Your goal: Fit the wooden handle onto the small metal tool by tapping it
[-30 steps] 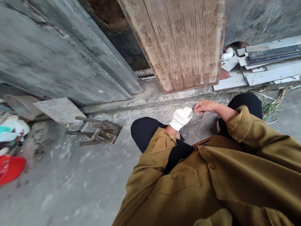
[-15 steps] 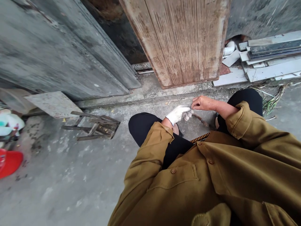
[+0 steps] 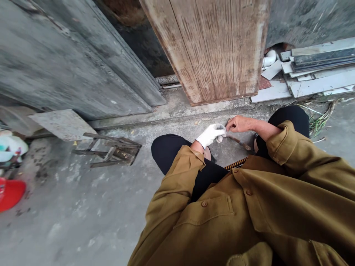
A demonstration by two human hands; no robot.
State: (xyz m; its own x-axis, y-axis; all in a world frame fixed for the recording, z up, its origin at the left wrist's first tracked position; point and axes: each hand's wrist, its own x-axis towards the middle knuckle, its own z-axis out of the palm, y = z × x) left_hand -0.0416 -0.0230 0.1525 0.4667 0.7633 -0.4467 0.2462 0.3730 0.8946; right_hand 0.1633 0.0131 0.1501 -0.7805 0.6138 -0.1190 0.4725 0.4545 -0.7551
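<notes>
On the concrete floor (image 3: pixel 91 214): we are looking down at worn grey ground, with pale scuffs and darker stains spreading across its left part.
Gloved left hand (image 3: pixel 209 136): it is showing white fabric and holding its fingers and thumb bent toward each other; we are not managing to tell whether anything is sitting between them.
Bare right hand (image 3: pixel 237 124): it is holding its fingers bent, tips close to the other hand's; what they are pinching, if anything, is escaping us.
Brown handle-like piece (image 3: pixel 238 141): it is lying below the hands, its left end disappearing behind the gloved fingers.
Concrete ledge (image 3: pixel 177 107): it is running along the foot of the wall (image 3: pixel 307 22).
Wooden plank panel (image 3: pixel 215 51): it is standing on that ledge, its brown finish wearing thin.
Grey panel (image 3: pixel 72 62): it is filling the upper left.
Right side: white boards (image 3: pixel 318 85) are lying stacked near a white pipe elbow (image 3: pixel 269 58), with grass stems (image 3: pixel 321 122) straggling below.
Left side: a small wooden stool-like frame (image 3: pixel 116 150) is resting near a flat board (image 3: pixel 63 124).
</notes>
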